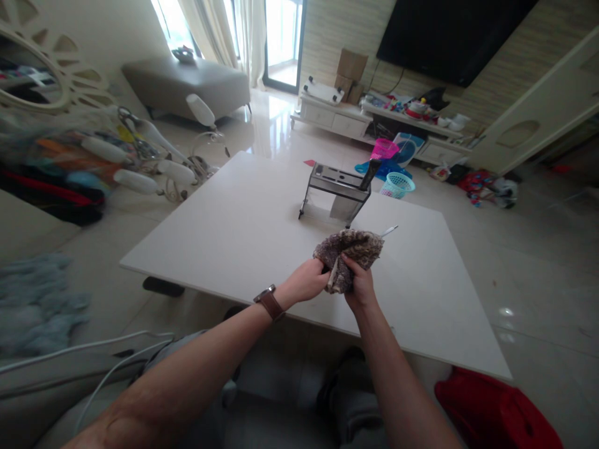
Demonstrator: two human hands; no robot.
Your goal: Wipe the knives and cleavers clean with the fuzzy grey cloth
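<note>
My right hand (362, 284) is closed around a bunched brown patterned cloth (365, 246), its thumb lying on top. From the cloth's far right side pokes a thin silvery tip (390, 231), seemingly of a knife whose middle is wrapped in the cloth. My left hand (311, 279), below a watch with a brown strap, is closed at the cloth's left side, with a bit of dark handle showing at its fingers. Beyond both hands stands a knife block (339, 193) with clear sides and a dark frame. One black-handled knife (370, 173) sits in its right end.
The white table (224, 231) lies under my hands. Past its far edge are a pink basket (384, 148) and a light-blue basket (397, 184) on the floor. A lamp with several white shades (135, 181) is to the left; a red object (496, 408) is at lower right.
</note>
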